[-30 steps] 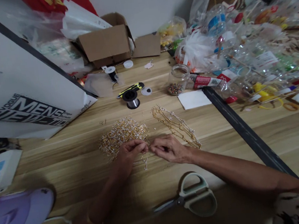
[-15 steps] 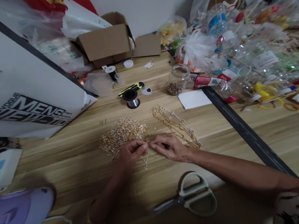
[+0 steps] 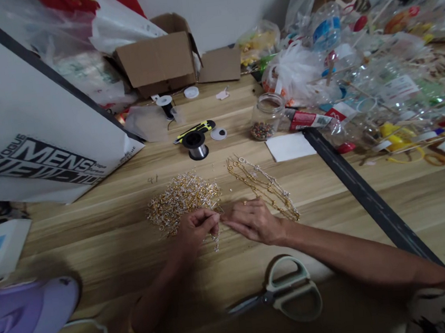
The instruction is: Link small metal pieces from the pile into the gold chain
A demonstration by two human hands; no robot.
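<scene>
My left hand (image 3: 198, 229) is closed in a pinch at the near right edge of a pile of small gold and silver beads (image 3: 181, 196). From its fingers hangs a short silver beaded chain (image 3: 216, 242). Fingertip to fingertip with it, my right hand (image 3: 255, 221) is closed too, its fingers curled; whatever lies between them is too small or hidden to make out. Just beyond the right hand, several gold and silver beaded chains (image 3: 266, 185) lie side by side on the wooden table.
Scissors (image 3: 289, 292) lie near me. Beyond the pile stand a wire spool (image 3: 195, 147), a yellow-black cutter (image 3: 198, 130) and a glass jar of beads (image 3: 267, 119). A white box (image 3: 40, 132) leans at left, above a purple iron (image 3: 32, 319). Plastic bottles (image 3: 384, 80) crowd the right.
My right hand has turned, so its back and a ring now show more. The left hand has stayed nearly in place, still pinching. The other things lie as before.
</scene>
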